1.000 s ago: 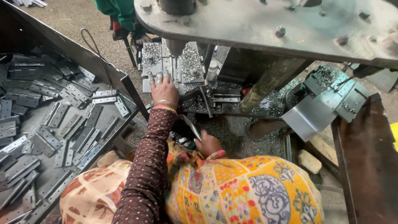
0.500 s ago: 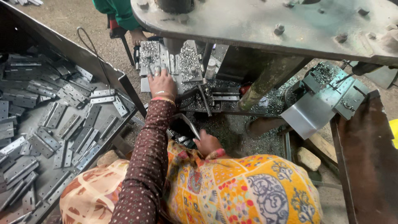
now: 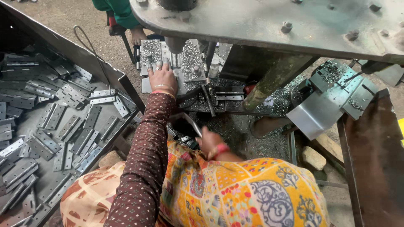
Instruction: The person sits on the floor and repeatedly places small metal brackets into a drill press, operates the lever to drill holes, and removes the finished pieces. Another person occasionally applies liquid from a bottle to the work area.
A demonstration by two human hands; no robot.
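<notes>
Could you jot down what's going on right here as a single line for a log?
left hand: flat on press bed plate | right hand: low by lap, grip unclear | tray: heaped with flat metal hinges | shavings: on floor

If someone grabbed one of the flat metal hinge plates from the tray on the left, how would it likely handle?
A hinge plate looks thin, flat steel: probably stiff and heavyish. Lying flat in the tray, it should slide, not roll. Overlapping neighbours would likely shift; edges may be sharp.

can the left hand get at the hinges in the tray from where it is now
Probably yes. The left hand rests flat on the press bed, and the tray of hinges lies open right beside that arm. Only the tray's raised wall stands between them, and nothing covers the hinges.
</notes>
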